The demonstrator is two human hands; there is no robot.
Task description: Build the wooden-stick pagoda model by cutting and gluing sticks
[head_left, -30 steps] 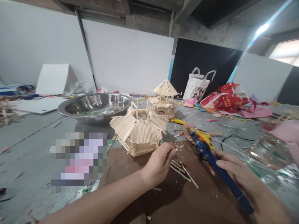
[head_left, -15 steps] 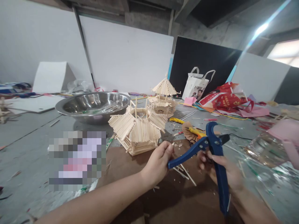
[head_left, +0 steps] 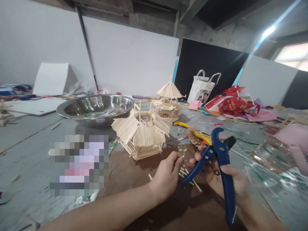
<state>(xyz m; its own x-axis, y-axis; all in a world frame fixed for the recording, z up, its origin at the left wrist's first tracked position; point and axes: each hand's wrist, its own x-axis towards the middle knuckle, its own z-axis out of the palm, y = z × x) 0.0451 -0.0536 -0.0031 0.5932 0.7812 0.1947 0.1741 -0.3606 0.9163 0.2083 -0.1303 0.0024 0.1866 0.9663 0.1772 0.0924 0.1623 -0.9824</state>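
My left hand [head_left: 167, 175] is closed in a pinch on a thin wooden stick [head_left: 150, 177]; most of the stick is hidden by the hand. My right hand [head_left: 231, 183] grips a blue pipe cutter [head_left: 225, 173], its handles spread apart and its hooked jaw pointing up. Loose cut sticks [head_left: 196, 184] lie on the brown board [head_left: 134, 205] between the hands. Just beyond my left hand stands a wooden stick model [head_left: 149, 136] with a sloping, open-topped roof. Behind it is a second stick model [head_left: 169, 91], a pavilion with a pointed roof.
A steel basin [head_left: 96, 120] holding clear plastic stands at the left back. Nearer lies a blurred-out object [head_left: 80, 163]. Yellow-handled pliers [head_left: 202, 136] lie beyond the cutter. To the right are a pink-lidded clear container [head_left: 274, 154], a red bag [head_left: 231, 102] and a white bag [head_left: 201, 88].
My left hand has dropped slightly, and the stick's rear end now shows. My right hand's fingers have reached around the cutter's lower handle, which has swung a little downward and right.
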